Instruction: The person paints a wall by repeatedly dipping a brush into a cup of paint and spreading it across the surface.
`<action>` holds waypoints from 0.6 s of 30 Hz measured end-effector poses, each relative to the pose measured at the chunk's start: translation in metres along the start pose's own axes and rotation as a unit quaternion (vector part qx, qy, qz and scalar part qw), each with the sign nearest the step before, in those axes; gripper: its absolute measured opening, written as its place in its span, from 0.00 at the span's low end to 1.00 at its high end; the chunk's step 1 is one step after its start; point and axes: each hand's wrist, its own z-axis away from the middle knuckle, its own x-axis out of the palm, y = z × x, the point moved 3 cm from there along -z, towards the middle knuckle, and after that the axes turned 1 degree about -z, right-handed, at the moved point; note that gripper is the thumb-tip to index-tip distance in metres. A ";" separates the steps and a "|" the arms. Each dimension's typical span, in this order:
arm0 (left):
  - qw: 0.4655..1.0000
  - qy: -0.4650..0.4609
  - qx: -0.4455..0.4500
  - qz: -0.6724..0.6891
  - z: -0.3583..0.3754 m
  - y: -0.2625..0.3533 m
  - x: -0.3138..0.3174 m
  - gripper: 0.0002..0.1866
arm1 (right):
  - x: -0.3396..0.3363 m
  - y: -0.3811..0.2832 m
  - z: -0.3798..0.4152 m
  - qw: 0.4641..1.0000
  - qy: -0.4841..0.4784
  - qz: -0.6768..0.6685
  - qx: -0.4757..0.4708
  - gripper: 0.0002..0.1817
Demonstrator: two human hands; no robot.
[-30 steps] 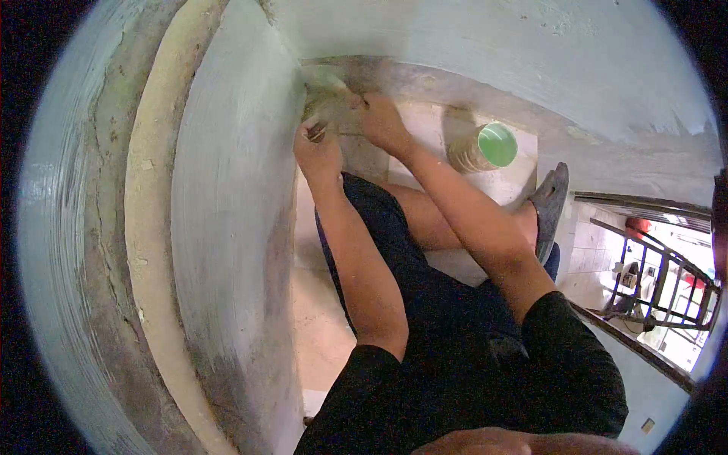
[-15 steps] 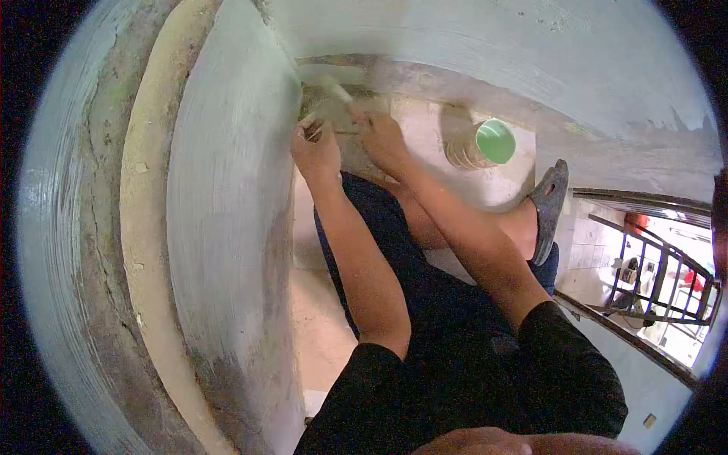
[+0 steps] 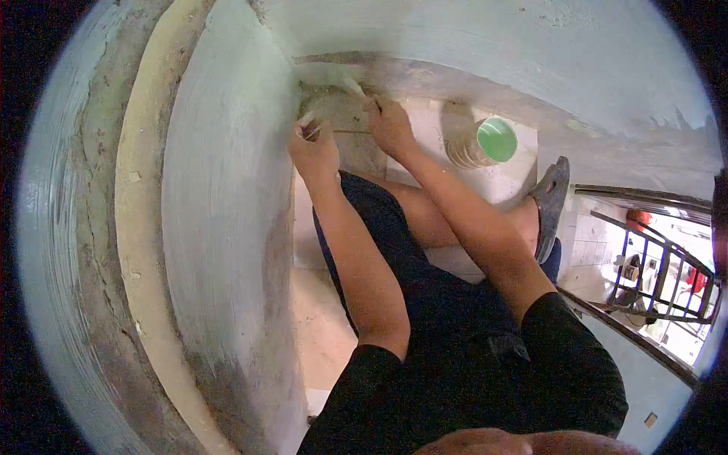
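Head view shows a putty knife [image 3: 345,82], its pale blade pressed into the bottom corner where two plastered walls [image 3: 227,227] meet, at about 12 o'clock in the frame. The right hand [image 3: 390,125] grips its handle with fingers clenched, just to the 4 o'clock side of the blade. Compared with a second ago, this hand has shifted slightly up and toward 1 o'clock, and the blade now points further into the corner seam rather than lying over the patch below; by my judgement the stroke is working along the joint. The left hand [image 3: 315,152], at 8 o'clock from the blade, is closed around a thin flat tool [image 3: 334,132] that reaches toward the right wrist; it has barely moved. Further out, at 3 o'clock from the hands, a tub [image 3: 485,144] with green contents stands on the tiled floor [image 3: 425,121], well apart from the blade. A sandalled foot [image 3: 550,205] lies beyond it, and a metal railing [image 3: 660,280] shows at 4 o'clock.
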 end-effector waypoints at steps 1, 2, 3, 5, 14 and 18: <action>1.000 -0.009 0.001 -0.021 -0.001 -0.001 -0.002 0.17 | -0.009 0.003 0.002 0.999 -0.008 -0.023 0.023 0.21; 0.999 -0.017 0.003 -0.041 -0.002 -0.001 -0.003 0.18 | -0.019 0.006 0.004 0.998 -0.017 -0.046 0.046 0.20; 0.999 -0.019 0.004 -0.040 -0.007 -0.009 -0.004 0.18 | -0.030 0.004 0.007 0.998 -0.014 -0.045 0.045 0.20; 1.000 -0.012 0.026 -0.012 -0.016 -0.026 -0.003 0.18 | -0.050 0.005 0.016 0.990 -0.014 -0.070 0.120 0.21; 0.998 0.027 0.002 -0.054 0.002 -0.001 -0.003 0.14 | -0.072 -0.024 0.053 0.992 -0.004 -0.097 0.084 0.17; 0.995 0.048 0.037 -0.083 0.004 -0.004 -0.006 0.14 | -0.056 -0.041 0.040 0.994 0.006 -0.108 0.009 0.16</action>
